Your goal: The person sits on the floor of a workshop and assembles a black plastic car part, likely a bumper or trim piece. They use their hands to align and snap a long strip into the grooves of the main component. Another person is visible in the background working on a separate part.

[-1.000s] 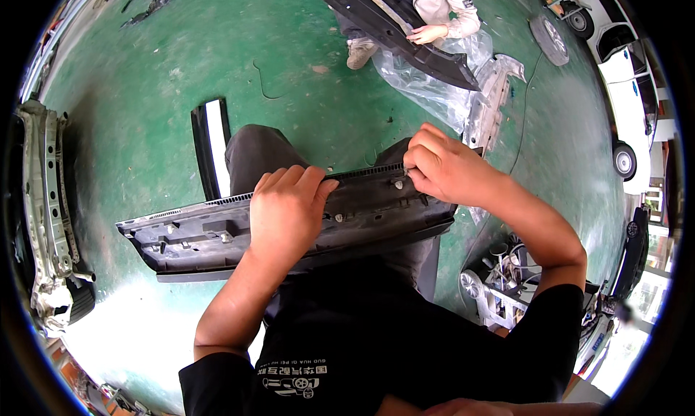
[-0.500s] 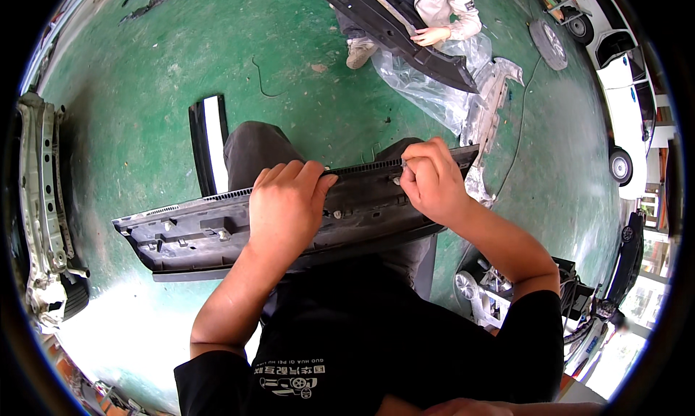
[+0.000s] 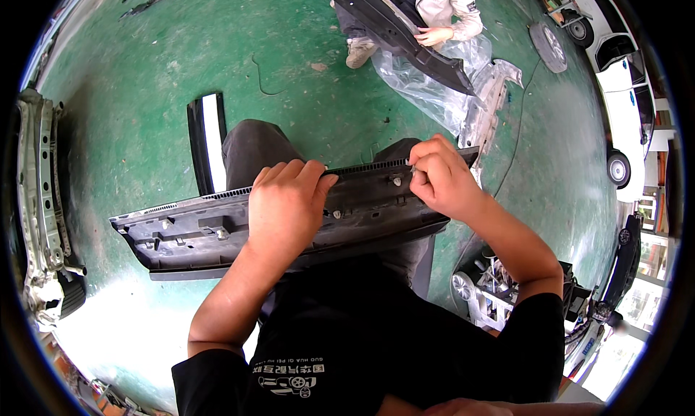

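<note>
A long black plastic car trim panel [image 3: 355, 195] lies across my lap, its ribbed inner side facing up. Along its far edge runs a row of small slots. My left hand [image 3: 284, 208] is closed over that edge near the middle, thumb on the inner face. Farther right, my right hand [image 3: 445, 181] has its fingers curled and pinched at the same edge; whether a small part sits between the fingertips is hidden. Just left of those fingers a pale clip [image 3: 397, 180] shows on the panel, and another clip [image 3: 337, 214] sits beside my left thumb.
A black strip with a white band [image 3: 211, 145] lies on the green floor beyond my left knee. Ahead, another person [image 3: 441, 14] holds a long dark car part [image 3: 405, 43] above clear plastic sheeting [image 3: 405, 79]. A metal car frame piece [image 3: 45, 199] stands at far left.
My right hand has slid slightly right along the panel's edge, leaving the pale clip more exposed. My left hand keeps its grip in place.
</note>
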Demonstrator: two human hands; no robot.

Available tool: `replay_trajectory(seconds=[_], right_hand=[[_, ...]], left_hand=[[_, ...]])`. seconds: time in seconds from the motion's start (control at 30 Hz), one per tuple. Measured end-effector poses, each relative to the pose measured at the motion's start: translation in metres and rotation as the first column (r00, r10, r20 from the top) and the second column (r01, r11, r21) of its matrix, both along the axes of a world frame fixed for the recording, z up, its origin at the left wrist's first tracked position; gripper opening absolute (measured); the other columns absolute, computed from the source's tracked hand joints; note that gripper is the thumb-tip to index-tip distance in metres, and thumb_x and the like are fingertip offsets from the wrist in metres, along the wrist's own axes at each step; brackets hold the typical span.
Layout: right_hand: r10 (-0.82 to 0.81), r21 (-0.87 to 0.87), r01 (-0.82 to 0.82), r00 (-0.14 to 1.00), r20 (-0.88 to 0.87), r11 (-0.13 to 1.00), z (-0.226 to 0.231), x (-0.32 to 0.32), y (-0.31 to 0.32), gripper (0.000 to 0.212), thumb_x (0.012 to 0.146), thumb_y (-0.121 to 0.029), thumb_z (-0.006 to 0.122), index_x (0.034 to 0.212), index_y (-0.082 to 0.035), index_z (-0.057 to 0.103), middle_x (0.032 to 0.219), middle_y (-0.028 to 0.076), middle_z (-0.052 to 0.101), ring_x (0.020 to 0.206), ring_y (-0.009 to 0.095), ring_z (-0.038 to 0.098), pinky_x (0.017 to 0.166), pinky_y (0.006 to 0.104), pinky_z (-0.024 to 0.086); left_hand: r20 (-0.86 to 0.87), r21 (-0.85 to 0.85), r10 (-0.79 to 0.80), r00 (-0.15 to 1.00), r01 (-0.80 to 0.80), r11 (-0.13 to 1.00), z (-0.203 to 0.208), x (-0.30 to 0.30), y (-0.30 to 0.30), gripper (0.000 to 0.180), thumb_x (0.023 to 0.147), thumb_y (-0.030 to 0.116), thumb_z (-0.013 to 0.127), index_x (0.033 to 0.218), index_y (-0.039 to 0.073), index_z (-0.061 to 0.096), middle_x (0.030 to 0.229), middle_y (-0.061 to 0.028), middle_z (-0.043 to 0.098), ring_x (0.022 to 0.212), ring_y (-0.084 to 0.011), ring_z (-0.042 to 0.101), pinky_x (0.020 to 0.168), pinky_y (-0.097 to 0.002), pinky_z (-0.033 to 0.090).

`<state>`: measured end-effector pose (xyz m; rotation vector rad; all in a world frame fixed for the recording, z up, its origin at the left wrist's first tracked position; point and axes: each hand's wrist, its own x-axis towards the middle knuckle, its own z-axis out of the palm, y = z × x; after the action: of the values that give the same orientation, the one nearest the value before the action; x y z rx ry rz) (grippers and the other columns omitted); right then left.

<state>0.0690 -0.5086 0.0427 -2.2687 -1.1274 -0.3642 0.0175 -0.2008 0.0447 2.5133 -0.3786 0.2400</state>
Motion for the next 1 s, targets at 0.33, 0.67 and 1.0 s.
replay_trajectory(seconds=[0.33, 0.67, 1.0], right_hand=[[-0.128, 0.048, 0.207, 0.753, -0.645, 0.977, 0.025, 0.014, -0.005, 0.027, 0.089, 0.011, 0.073, 0.099, -0.003, 0.053, 0.104, 0.007, 0.069, 0.074, 0.012, 0.061, 0.066, 0.0303, 0.054], [-0.190, 0.076, 0.247, 0.877, -0.441, 0.966, 0.019, -0.008, 0.005, 0.030, 0.095, 0.002, 0.083, 0.121, -0.009, 0.075, 0.104, 0.009, 0.071, 0.091, 0.025, 0.070, 0.078, 0.0365, 0.058], [-0.129, -0.326, 0.137, 0.991, 0.047, 0.935, 0.029, -0.007, 0.012, 0.042, 0.080, -0.005, 0.081, 0.122, -0.001, 0.079, 0.103, 0.008, 0.062, 0.098, 0.027, 0.065, 0.080, 0.0380, 0.062]], left_hand=[[0.006, 0.008, -0.006, 1.000, 0.006, 1.000, 0.000, 0.000, 0.000, 0.017, 0.101, 0.022, 0.080, 0.099, 0.007, 0.072, 0.085, -0.0106, 0.071, 0.079, -0.0381, 0.068, 0.074, -0.0496, 0.052], [0.011, -0.018, 0.017, 1.000, -0.017, 1.000, -0.002, 0.004, 0.005, 0.017, 0.101, 0.022, 0.081, 0.099, 0.006, 0.073, 0.088, -0.0116, 0.073, 0.081, -0.0396, 0.069, 0.075, -0.0502, 0.054], [-0.003, 0.004, 0.019, 1.000, -0.019, 1.000, -0.002, 0.005, 0.004, 0.018, 0.102, 0.023, 0.080, 0.099, 0.007, 0.072, 0.086, -0.0118, 0.072, 0.080, -0.0402, 0.068, 0.074, -0.0507, 0.053]])
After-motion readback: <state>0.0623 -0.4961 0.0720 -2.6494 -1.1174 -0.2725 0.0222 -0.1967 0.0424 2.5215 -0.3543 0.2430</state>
